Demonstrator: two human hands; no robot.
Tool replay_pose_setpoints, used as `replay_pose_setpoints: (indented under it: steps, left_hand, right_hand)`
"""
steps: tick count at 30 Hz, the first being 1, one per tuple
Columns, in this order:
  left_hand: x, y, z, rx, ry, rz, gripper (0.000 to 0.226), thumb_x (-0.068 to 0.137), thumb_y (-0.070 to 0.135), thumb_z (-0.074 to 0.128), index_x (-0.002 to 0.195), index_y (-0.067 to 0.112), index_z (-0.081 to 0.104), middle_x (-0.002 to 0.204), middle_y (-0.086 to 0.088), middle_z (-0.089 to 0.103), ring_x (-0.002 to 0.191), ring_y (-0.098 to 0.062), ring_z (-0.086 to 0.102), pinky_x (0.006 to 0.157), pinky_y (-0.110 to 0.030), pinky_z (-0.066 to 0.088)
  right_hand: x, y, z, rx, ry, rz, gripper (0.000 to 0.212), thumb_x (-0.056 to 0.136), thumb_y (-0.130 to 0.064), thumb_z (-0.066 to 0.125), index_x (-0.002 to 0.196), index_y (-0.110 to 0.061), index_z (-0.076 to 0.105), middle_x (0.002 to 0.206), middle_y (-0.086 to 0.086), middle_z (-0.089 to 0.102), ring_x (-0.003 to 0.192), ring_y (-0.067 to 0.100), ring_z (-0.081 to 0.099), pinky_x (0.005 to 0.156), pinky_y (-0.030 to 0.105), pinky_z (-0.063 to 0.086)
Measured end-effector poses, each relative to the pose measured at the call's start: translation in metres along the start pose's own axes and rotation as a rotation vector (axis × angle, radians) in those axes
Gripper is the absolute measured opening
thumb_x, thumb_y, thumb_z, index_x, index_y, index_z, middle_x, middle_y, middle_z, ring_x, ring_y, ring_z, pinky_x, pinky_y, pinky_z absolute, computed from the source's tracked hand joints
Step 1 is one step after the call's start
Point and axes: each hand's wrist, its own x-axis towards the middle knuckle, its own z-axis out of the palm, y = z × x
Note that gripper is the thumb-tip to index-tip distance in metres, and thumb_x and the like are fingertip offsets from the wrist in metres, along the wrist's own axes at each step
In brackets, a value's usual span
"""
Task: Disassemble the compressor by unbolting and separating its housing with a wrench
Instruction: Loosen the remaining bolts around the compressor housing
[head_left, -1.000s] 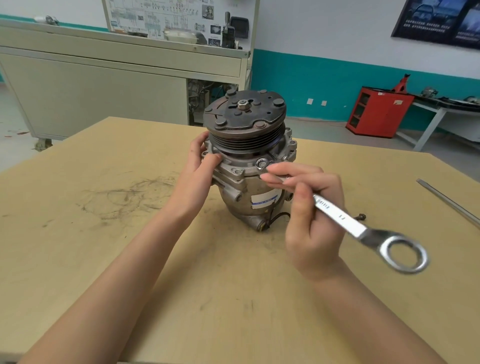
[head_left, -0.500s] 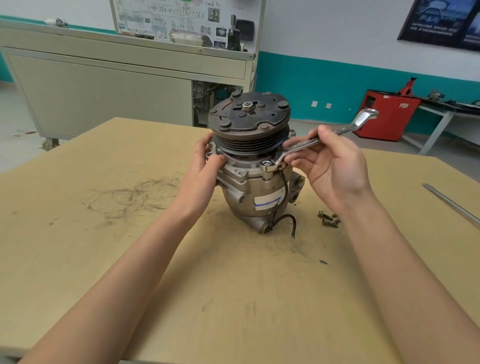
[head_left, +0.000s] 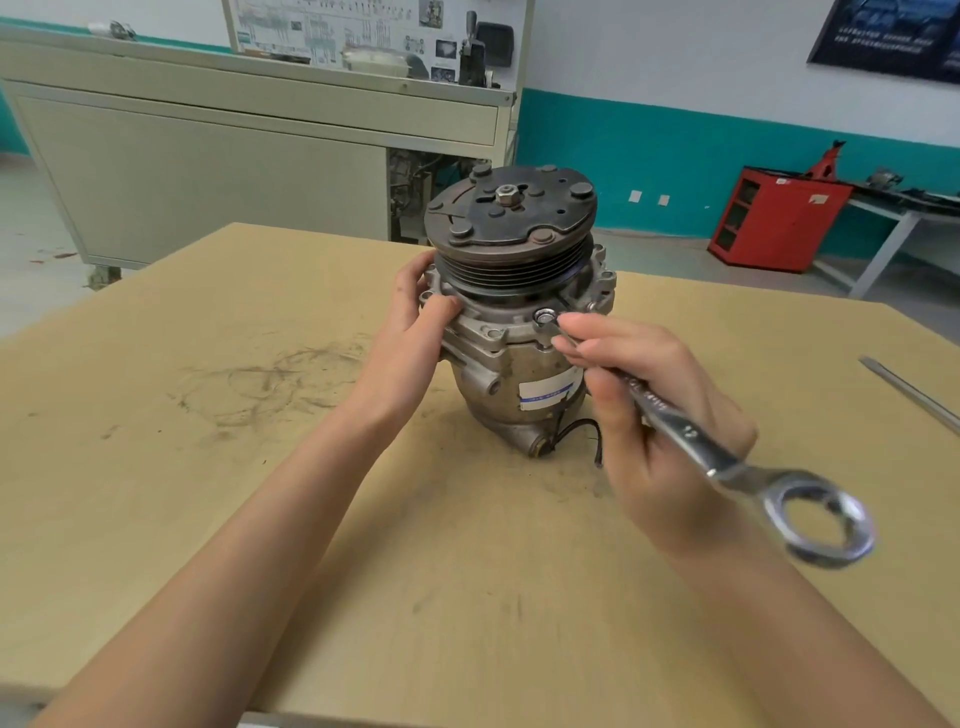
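1. The left hand (head_left: 415, 322), just left of centre frame, grips the flange of the compressor (head_left: 519, 364). Its fingers curl behind the rim and the thumb lies on the front, and it seems to be steadying the unit.
2. The compressor stands upright at centre frame on the tabletop (head_left: 208, 467), pulley end up. The two housing parts sit closed along their seam, so separating them has not begun.
3. Just right of centre, the small end of the wrench (head_left: 691, 431) sits on a bolt (head_left: 545, 315) in the flange. Unbolting looks to be the step in hand. How many bolts are already out I cannot tell.
4. The right hand (head_left: 649, 415) pinches the wrench shaft between thumb and curled fingers. The ring end juts free toward the lower right.
5. As for its looks, the pulley (head_left: 509, 218) is dark and rusty, with a nut at its middle and ribbed grooves beneath. The body is grimy grey cast metal with a white-and-blue label (head_left: 550, 395) on the front, and a black wire (head_left: 576, 428) loops out at the base.
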Motion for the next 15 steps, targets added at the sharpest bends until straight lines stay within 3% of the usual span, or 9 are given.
replay_pose_setpoints:
  steps: [3,5,9,12,15]
  left_hand:
    - [0.000,-0.003,0.000,0.007,0.000,0.007,0.050,0.093,0.027,0.039,0.142,0.026,0.035,0.125,0.010,0.050,0.075,0.018,0.053,0.060,-0.002,0.040]
    - [0.001,-0.003,-0.001,0.010,0.003,-0.006,0.044,0.098,0.022,0.039,0.142,0.027,0.035,0.126,0.008,0.050,0.074,0.018,0.053,0.060,-0.003,0.040]
    - [0.001,-0.001,0.000,0.011,0.004,-0.024,0.043,0.099,0.022,0.038,0.142,0.030,0.034,0.129,0.008,0.052,0.081,0.014,0.055,0.063,-0.006,0.042]
    - [-0.001,0.000,0.003,-0.003,0.024,-0.026,0.046,0.096,0.027,0.038,0.141,0.030,0.033,0.130,0.005,0.053,0.091,0.005,0.054,0.073,-0.016,0.041]
    - [-0.001,0.003,0.005,-0.002,0.020,-0.021,0.057,0.084,0.035,0.038,0.141,0.030,0.034,0.121,0.010,0.055,0.080,0.014,0.054,0.066,-0.007,0.042]
  right_hand:
    - [-0.004,0.001,0.003,-0.043,0.002,-0.059,0.023,0.102,-0.023,0.040,0.096,-0.004,0.052,0.098,0.017,0.066,0.084,0.026,0.070,0.068,0.030,0.057]
    - [-0.002,0.000,0.006,0.113,0.030,0.055,0.018,0.102,-0.020,0.037,0.094,-0.009,0.050,0.100,0.013,0.061,0.080,0.027,0.069,0.067,0.033,0.057]
    - [0.014,0.011,0.004,0.513,0.182,0.538,0.018,0.101,-0.018,0.029,0.091,-0.012,0.043,0.086,0.010,0.066,0.064,0.024,0.069,0.055,0.030,0.056]
    - [0.033,0.031,-0.006,0.822,0.152,0.952,0.029,0.104,-0.019,0.026,0.087,-0.007,0.046,0.075,0.009,0.071,0.061,0.023,0.069,0.054,0.025,0.055]
    - [0.041,0.038,-0.010,0.988,0.178,1.109,0.035,0.105,-0.022,0.027,0.082,-0.007,0.050,0.079,0.015,0.072,0.065,0.021,0.070,0.056,0.022,0.054]
